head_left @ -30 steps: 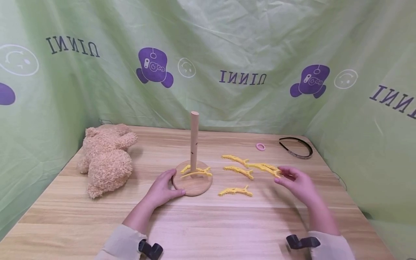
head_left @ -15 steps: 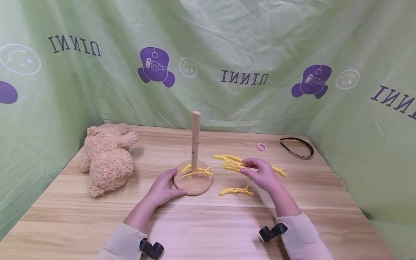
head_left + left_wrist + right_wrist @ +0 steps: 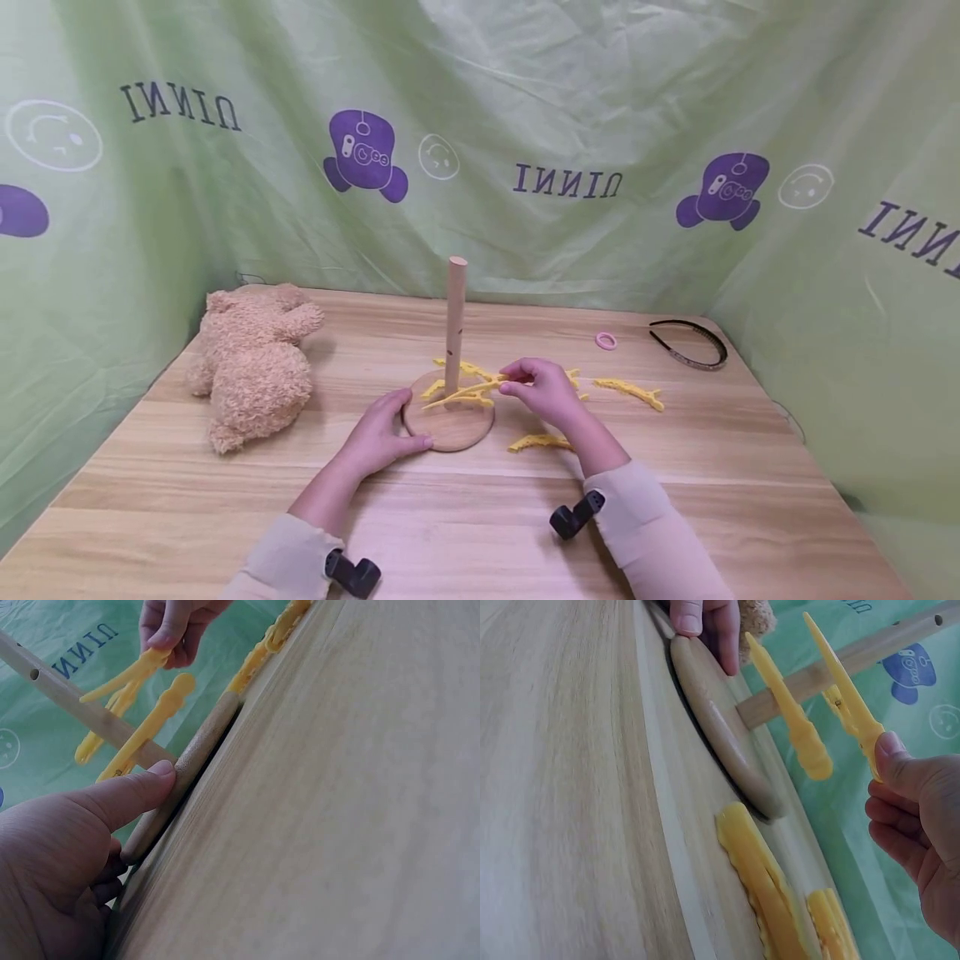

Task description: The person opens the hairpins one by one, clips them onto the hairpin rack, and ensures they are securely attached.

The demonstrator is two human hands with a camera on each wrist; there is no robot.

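Note:
My left hand (image 3: 378, 437) grips the left rim of a round wooden base (image 3: 450, 433), thumb at the near edge. From this base rises a wooden post (image 3: 455, 317) with small dark holes. Low on the post sits a yellow alligator hair clip (image 3: 791, 712), one arm on each side. In my right hand (image 3: 551, 392) another yellow hair clip (image 3: 844, 675) is pinched at its tail between thumb and fingers. Its arms are spread, and the post stands between them, just above the lower clip. Whether it touches the post I cannot tell.
Several more yellow hair clips lie right of the stand: one at the far right (image 3: 628, 392), one nearer clip (image 3: 540, 442) partly behind my wrist, others behind my hand. A plush toy (image 3: 258, 367) lies left. A pink ring (image 3: 605, 341) and black headband (image 3: 693, 346) lie back right.
My right hand has carried a yellow hair clip leftward from the right side to the post, and the clip's arms now spread around it. My left hand has stayed on the base.

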